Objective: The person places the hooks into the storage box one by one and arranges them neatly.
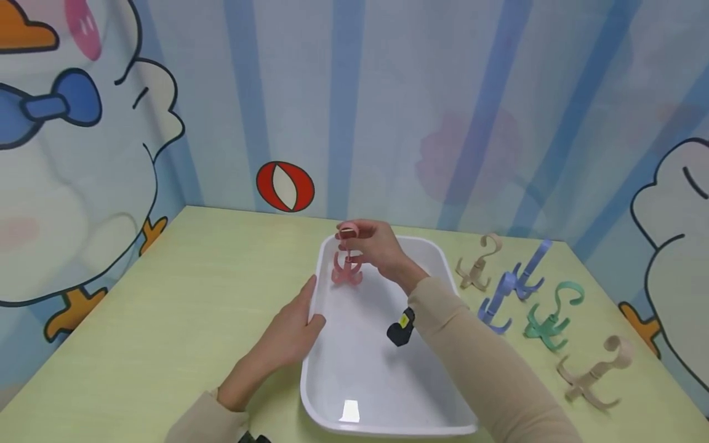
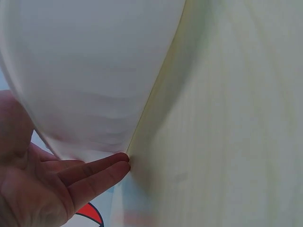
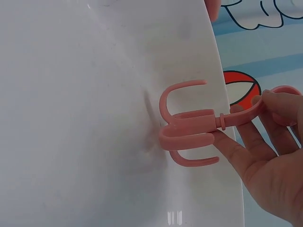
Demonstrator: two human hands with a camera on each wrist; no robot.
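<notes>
A pink multi-prong hanging hook (image 1: 347, 271) stands upright in the far left part of a white tray (image 1: 354, 381). My right hand (image 1: 376, 249) pinches its curved stem near the top; in the right wrist view the thumb and fingers of the right hand (image 3: 274, 161) are on the stem of the pink hook (image 3: 189, 125), whose prongs are by the tray's wall. At the tray's left side, my left hand (image 1: 288, 332) holds the edge, thumb at the rim. The left wrist view has the left hand's fingers (image 2: 97, 179) extended against the tray's outer wall (image 2: 104, 71).
Right of the tray, on the pale yellow table (image 1: 166, 307), are a beige hook (image 1: 473, 271), a blue hook (image 1: 528, 274), another blue hook (image 1: 496, 304), a green hook (image 1: 548, 326) and a second beige hook (image 1: 589, 378). A cartoon-printed backdrop (image 1: 388, 92) rises behind.
</notes>
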